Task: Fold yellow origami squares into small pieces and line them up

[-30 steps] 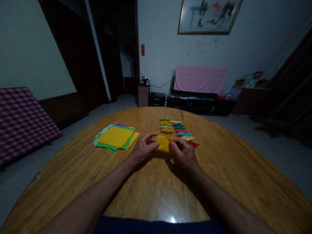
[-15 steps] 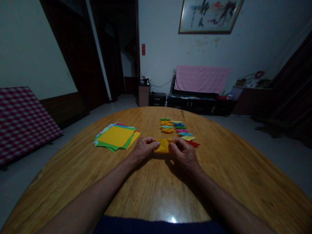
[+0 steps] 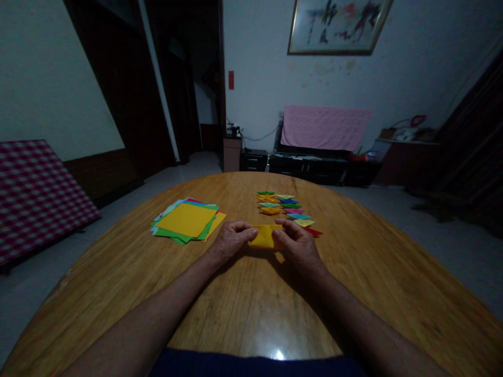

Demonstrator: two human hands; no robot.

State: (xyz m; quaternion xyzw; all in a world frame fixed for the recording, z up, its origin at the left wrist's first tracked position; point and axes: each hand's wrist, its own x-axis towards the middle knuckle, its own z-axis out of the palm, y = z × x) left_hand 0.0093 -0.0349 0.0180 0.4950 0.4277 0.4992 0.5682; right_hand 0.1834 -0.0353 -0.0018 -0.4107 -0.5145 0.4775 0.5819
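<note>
A small folded piece of yellow paper [image 3: 264, 237] is held up just above the table between my two hands. My left hand [image 3: 231, 240] pinches its left end, thumb in front and fingers behind. At the right end, the thumb of my right hand [image 3: 301, 245] presses on the paper's face, while its index finger is raised a little along the top corner. Beyond my hands lie two rows of small folded paper boats [image 3: 271, 210] in several colours. The red boat [image 3: 314, 232] nearest me is partly hidden by my right hand.
On the left of the round wooden table [image 3: 220, 314] lies a loose stack of coloured square paper [image 3: 187, 220], yellow on top. A checkered cloth [image 3: 35, 193] covers something to the left. A pink towel [image 3: 326, 127] hangs over a screen by the far wall.
The right index finger has lifted slightly and the top right part of the yellow paper shows more. My left hand and the boats look the same.
</note>
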